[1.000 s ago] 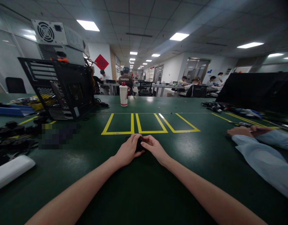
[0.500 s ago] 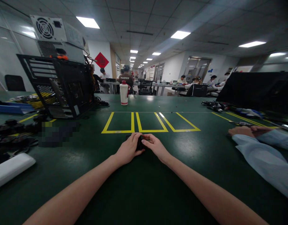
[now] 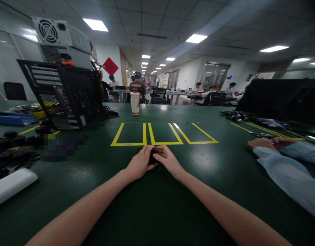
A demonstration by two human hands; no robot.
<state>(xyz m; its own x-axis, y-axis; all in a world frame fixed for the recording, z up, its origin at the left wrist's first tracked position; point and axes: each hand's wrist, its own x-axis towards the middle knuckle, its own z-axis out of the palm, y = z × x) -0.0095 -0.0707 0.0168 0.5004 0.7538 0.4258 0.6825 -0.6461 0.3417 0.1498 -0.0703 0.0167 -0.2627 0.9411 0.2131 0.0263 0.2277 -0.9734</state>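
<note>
Both of my hands meet over a small black object (image 3: 152,158) on the green table, just in front of the yellow tape frames. My left hand (image 3: 141,160) is closed around its left side, fingers over the top and thumb at the near side. From the right, my right hand (image 3: 168,160) pinches it between thumb and fingers. Most of the object is covered by my fingers, so its exact kind cannot be made out.
A black computer case (image 3: 67,95) with power supplies (image 3: 54,32) on top stands left. Black parts (image 3: 11,143) and a white block (image 3: 13,186) lie nearer. A white bottle (image 3: 135,102) stands behind the tape. At right, a co-worker's sleeved arms (image 3: 283,167) hold a tool beside a black panel (image 3: 280,99).
My right thumb and fingers have shifted slightly left on the black object. My left hand stays in place. The co-worker's hands have moved a little.
</note>
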